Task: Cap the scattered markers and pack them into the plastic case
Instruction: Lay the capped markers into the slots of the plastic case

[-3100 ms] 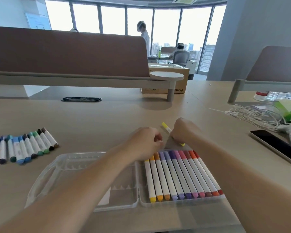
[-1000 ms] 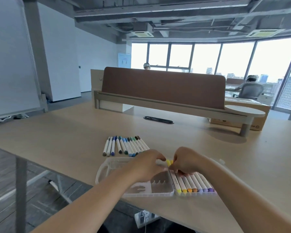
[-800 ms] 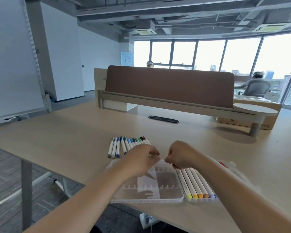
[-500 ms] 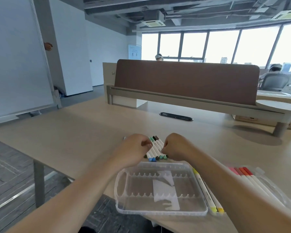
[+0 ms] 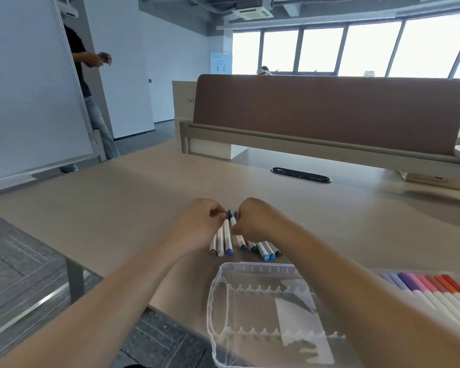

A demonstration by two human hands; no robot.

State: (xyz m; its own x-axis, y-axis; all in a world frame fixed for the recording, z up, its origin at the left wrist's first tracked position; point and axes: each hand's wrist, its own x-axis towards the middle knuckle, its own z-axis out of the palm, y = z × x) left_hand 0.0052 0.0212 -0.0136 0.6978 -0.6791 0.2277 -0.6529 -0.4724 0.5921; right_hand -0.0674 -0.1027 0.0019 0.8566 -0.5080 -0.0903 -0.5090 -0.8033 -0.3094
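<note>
Two bare hands close together above the far ends of loose white-barrelled markers [image 5: 263,251], laid side by side on the pale wooden table [image 5: 117,208]. Left hand [image 5: 197,227] curled, fingertips pinching the dark blue-capped marker [image 5: 229,215] at its cap. Right hand [image 5: 255,221] also curled, thumb against the next barrel; true grip or mere touch impossible to tell. Just nearer, touching none of them, the clear plastic case [image 5: 218,301], lying open. Left half bare, right half holding purple, pink and orange capped markers [image 5: 436,288].
</note>
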